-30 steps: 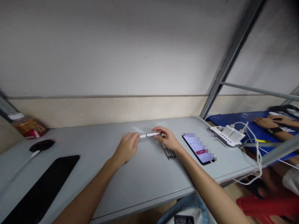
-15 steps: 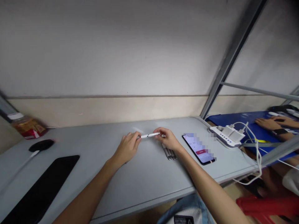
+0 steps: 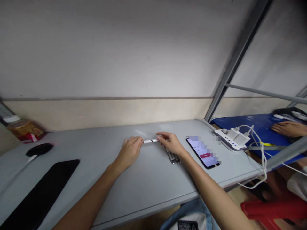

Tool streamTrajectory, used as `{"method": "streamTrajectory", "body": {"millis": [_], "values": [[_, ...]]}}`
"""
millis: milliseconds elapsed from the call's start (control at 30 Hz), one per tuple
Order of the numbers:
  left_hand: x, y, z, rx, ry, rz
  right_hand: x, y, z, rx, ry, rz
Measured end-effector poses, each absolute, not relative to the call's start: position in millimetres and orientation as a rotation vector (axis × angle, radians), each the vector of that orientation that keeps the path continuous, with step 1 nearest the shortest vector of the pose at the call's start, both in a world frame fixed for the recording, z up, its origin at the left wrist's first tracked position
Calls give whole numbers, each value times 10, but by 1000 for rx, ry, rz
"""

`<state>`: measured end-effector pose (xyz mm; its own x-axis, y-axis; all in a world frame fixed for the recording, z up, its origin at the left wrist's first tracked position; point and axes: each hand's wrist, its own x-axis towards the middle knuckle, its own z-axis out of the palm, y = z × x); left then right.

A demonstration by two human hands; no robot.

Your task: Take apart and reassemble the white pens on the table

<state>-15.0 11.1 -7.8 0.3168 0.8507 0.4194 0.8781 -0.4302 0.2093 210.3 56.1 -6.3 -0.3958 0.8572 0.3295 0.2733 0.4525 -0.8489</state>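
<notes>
Both my hands hold a thin white pen (image 3: pixel 151 141) level above the grey table (image 3: pixel 148 179). My left hand (image 3: pixel 130 150) pinches its left end with curled fingers. My right hand (image 3: pixel 171 143) grips the right end, fingers closed over it. Under my right wrist lie a few grey pens (image 3: pixel 174 157) side by side on the table.
A lit phone (image 3: pixel 203 152) lies right of my hands. A white power strip (image 3: pixel 231 139) with chargers and cables sits at the table's right end. A black keyboard (image 3: pixel 40 191), a black mouse (image 3: pixel 39 149) and a bottle (image 3: pixel 22 130) are at left. Another person's hand (image 3: pixel 289 128) rests on a blue surface at right.
My hands have drawn slightly closer together, so less of the white pen shows between them. The other person's hands at right have shifted.
</notes>
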Motion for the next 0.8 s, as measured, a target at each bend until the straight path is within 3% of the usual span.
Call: {"method": "streamTrajectory", "body": {"millis": [333, 800], "values": [[-133, 105, -41, -2541, -1742, -765, 2094, 555, -50, -809, -2056, 519], [-231, 153, -76, -2508, -1740, -823, 2258, 710, -173, -1080, -2068, 163]]}}
